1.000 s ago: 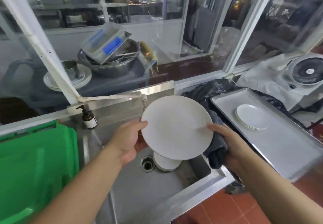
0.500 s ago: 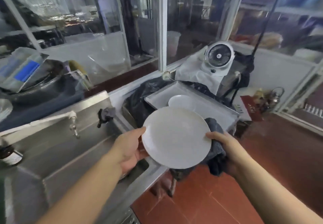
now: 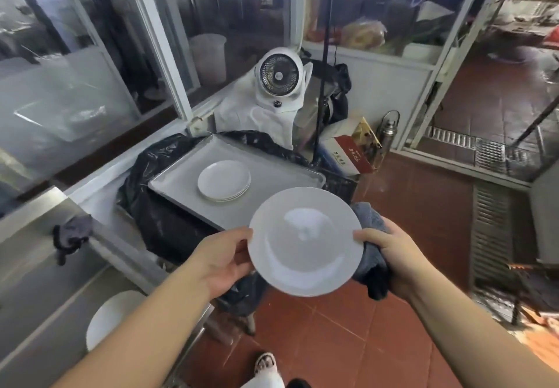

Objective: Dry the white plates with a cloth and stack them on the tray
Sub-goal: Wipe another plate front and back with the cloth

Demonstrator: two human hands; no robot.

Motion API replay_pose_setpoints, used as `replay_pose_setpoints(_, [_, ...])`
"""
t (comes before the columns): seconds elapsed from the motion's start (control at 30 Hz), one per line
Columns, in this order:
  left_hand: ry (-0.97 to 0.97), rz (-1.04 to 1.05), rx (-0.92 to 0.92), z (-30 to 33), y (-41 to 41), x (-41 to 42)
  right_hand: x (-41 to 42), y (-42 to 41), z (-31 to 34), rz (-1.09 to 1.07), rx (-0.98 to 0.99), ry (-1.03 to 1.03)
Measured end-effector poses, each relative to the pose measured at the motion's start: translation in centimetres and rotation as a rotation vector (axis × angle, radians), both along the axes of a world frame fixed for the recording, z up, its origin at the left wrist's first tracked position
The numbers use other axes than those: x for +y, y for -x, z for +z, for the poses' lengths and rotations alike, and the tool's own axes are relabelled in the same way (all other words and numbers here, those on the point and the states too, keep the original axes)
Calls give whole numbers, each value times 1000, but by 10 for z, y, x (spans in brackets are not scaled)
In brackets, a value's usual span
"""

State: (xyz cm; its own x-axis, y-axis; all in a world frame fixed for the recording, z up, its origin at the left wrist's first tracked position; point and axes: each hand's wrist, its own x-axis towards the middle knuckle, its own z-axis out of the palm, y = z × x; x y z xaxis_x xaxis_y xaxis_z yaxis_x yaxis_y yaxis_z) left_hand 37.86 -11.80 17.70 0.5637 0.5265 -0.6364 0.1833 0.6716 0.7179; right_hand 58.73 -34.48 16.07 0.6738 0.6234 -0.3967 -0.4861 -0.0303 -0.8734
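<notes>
I hold a white plate (image 3: 305, 242) face up in front of me, just short of the near corner of the grey tray (image 3: 178, 179). My left hand (image 3: 222, 262) grips its left rim. My right hand (image 3: 390, 254) grips the right rim together with a dark grey cloth (image 3: 370, 266) bunched under the plate. A small stack of white plates (image 3: 224, 180) sits in the middle of the tray. Another white plate (image 3: 110, 316) lies in the steel sink at the lower left, partly hidden by my left forearm.
The tray rests on something covered in black plastic (image 3: 157, 206). Behind it stands a white fan (image 3: 279, 80), with boxes (image 3: 348, 154) and a flask (image 3: 390, 129) to its right. A dark rag (image 3: 72, 233) lies on the sink edge. Red tiled floor lies below.
The view has swung right from the sink towards the tray. The plate, held by both hands, has come over the floor near the tray and now lies flatter, face up.
</notes>
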Motion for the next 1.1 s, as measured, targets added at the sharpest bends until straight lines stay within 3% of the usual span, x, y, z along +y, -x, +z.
replay_pose_setpoints(0.2, [82, -7, 10, -28, -60, 44, 39, -59, -12, -46, -41, 130])
replay_pose_setpoints(0.57, [185, 64, 7, -57, -127, 174, 188, -143, -23, 57, -142, 345])
replay_pose_setpoints(0.83, [178, 269, 65, -85, -133, 227, 309, -183, -52, 239, -353, 506])
replay_pose_setpoints(1.1, [119, 585, 170, -100, -145, 261, 426, -215, -109, 506, -381, 420])
